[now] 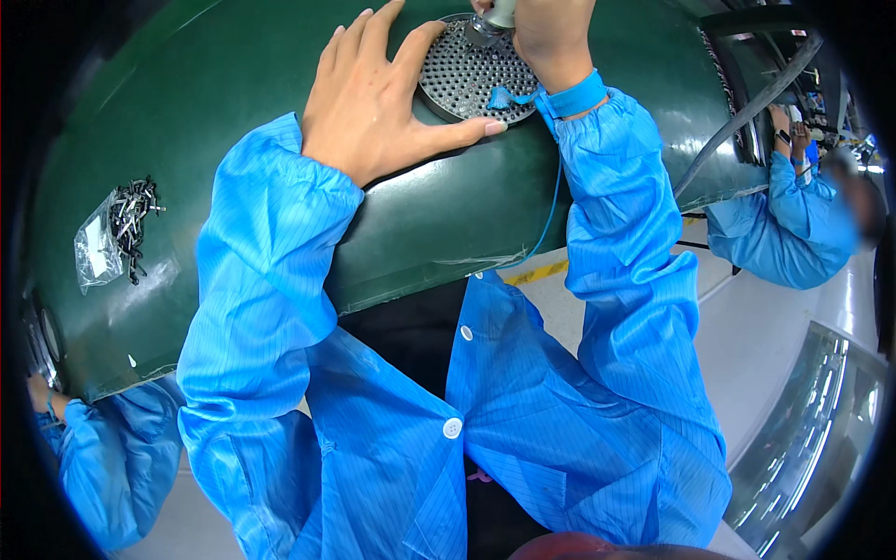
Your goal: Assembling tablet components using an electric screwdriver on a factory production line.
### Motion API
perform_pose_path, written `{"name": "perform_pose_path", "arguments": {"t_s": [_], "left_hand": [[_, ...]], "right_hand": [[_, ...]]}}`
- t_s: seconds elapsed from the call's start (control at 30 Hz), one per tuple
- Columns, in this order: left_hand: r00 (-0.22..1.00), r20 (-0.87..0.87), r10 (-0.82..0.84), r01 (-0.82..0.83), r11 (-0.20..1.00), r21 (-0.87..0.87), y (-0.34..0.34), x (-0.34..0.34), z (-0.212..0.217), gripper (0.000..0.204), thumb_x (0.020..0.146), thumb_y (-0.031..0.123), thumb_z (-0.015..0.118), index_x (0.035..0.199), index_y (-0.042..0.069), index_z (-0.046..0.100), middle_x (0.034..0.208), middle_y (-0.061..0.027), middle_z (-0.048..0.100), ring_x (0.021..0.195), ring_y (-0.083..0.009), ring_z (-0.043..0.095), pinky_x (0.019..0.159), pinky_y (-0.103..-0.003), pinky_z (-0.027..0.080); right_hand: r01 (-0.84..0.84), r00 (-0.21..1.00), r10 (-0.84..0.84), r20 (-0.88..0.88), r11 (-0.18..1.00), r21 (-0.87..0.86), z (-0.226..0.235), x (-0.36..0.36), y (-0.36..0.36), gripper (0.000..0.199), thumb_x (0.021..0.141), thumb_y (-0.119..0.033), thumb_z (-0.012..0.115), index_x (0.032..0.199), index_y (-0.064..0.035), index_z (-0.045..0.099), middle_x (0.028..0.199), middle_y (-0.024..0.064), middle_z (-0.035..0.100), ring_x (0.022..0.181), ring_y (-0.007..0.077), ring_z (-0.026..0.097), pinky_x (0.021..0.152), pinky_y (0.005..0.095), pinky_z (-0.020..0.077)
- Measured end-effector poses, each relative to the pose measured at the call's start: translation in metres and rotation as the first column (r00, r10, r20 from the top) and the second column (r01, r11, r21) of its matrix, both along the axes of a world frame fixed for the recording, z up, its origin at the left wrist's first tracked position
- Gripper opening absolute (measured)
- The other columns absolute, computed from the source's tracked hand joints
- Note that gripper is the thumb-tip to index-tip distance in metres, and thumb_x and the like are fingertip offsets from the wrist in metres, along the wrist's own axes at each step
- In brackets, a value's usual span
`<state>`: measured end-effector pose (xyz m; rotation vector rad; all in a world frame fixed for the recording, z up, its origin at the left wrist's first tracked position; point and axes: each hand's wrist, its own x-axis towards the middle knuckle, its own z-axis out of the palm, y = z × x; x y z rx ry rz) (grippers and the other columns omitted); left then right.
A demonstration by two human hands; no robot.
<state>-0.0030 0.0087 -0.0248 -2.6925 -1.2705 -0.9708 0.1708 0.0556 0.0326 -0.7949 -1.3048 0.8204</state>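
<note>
While black parts (135, 222) lie against a clear bag (96, 252) on the green table (233, 75), work on the disc (471, 77) seems under way; what is finished or left cannot be told. Rightward, the left hand (375, 105) is spread, thumb at the disc's rim; the right hand (553, 30), partly cropped, appears to grasp a metal tool (485, 32) over it.

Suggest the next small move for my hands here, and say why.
Perhaps tuck back the loose end of your blue wristband: it overhangs the perforated plate, where your right hand holds a metal tool and your left hand touches the rim.
</note>
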Motion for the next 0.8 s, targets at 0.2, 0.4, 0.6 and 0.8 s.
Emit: {"name": "perform_pose_path", "arguments": {"t_s": [0.2, 0.4, 0.6, 0.8], "left_hand": [[0.993, 0.088, -0.084, 0.089, 0.994, -0.062, 0.005, 0.001, 0.006, 0.104, 0.063, 0.066, 0.089, 0.137, 0.0, 0.058, 0.13, -0.0223, 0.064, 0.123, -0.0396, 0.06, 0.108, -0.05, 0.045], [0.977, 0.197, -0.078, 0.118, 0.973, -0.2, 0.008, -0.001, 0.011, 0.109, 0.057, 0.058, 0.095, 0.139, -0.001, 0.055, 0.123, -0.0252, 0.067, 0.117, -0.0388, 0.065, 0.106, -0.047, 0.049], [0.973, 0.184, -0.139, 0.184, 0.949, -0.256, 0.02, -0.01, 0.012, 0.105, 0.059, 0.052, 0.096, 0.141, 0.002, 0.054, 0.126, -0.0237, 0.066, 0.121, -0.0382, 0.063, 0.108, -0.046, 0.049], [0.978, 0.007, -0.208, 0.206, 0.968, -0.141, 0.023, -0.001, 0.015, 0.102, 0.064, 0.062, 0.085, 0.144, 0.007, 0.057, 0.137, -0.0193, 0.059, 0.127, -0.0399, 0.056, 0.109, -0.051, 0.044]], "right_hand": [[0.007, 0.999, -0.006, -0.042, 1.0, 0.012, 0.004, 0.001, -0.003, 0.021, 0.094, -0.008, 0.067, 0.109, 0.0066, 0.07, 0.079, 0.0086, 0.071, 0.049, 0.011, 0.058, 0.044, 0.0251, 0.0445], [0.029, 0.996, -0.027, -0.087, 0.999, 0.032, 0.024, 0.011, -0.01, 0.024, 0.093, -0.007, 0.067, 0.112, 0.0081, 0.069, 0.086, 0.0119, 0.074, 0.048, 0.0118, 0.058, 0.044, 0.0254, 0.0463], [0.098, 0.993, -0.096, -0.066, 0.995, 0.023, 0.038, 0.028, -0.02, 0.027, 0.09, -0.005, 0.067, 0.112, 0.0107, 0.069, 0.089, 0.0154, 0.075, 0.048, 0.0121, 0.058, 0.044, 0.0258, 0.0475], [0.159, 0.987, -0.157, -0.035, 0.985, 0.063, 0.037, 0.048, -0.019, 0.024, 0.091, -0.003, 0.067, 0.111, 0.0095, 0.07, 0.089, 0.0135, 0.075, 0.05, 0.0114, 0.06, 0.043, 0.0253, 0.0469]]}}
